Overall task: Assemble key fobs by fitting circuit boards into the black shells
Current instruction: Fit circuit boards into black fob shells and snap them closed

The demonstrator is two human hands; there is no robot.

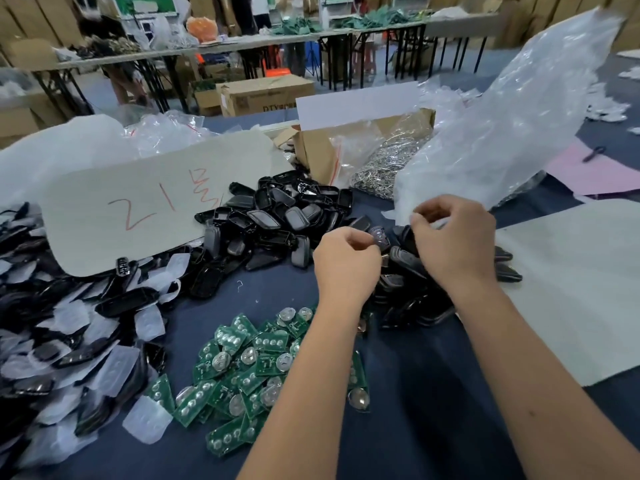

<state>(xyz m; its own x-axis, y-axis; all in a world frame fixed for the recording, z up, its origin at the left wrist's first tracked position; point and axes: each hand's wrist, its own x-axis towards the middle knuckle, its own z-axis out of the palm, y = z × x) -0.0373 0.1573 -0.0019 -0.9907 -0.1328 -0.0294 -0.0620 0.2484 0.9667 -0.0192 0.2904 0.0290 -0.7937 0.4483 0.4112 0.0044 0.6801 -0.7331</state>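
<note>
My left hand (346, 261) has its fingers curled and pinches a black key fob (379, 236) with its button face showing. It is held above a heap of black shells (408, 282). My right hand (453, 237) is just to the right, with fingertips curled and pinching something small and pale at the lower edge of a clear plastic bag (502, 126). What that piece is stays unclear. Green circuit boards (249, 358) with round silver cells lie heaped under my left forearm. A second pile of black shells (277, 216) sits further back.
At the left, black shells are mixed with translucent pads (69, 323). A cardboard sheet with red writing (138, 209) lies over them. An open box holds a bag of metal rings (381, 168). A pale sheet (571, 289) covers the table's right side.
</note>
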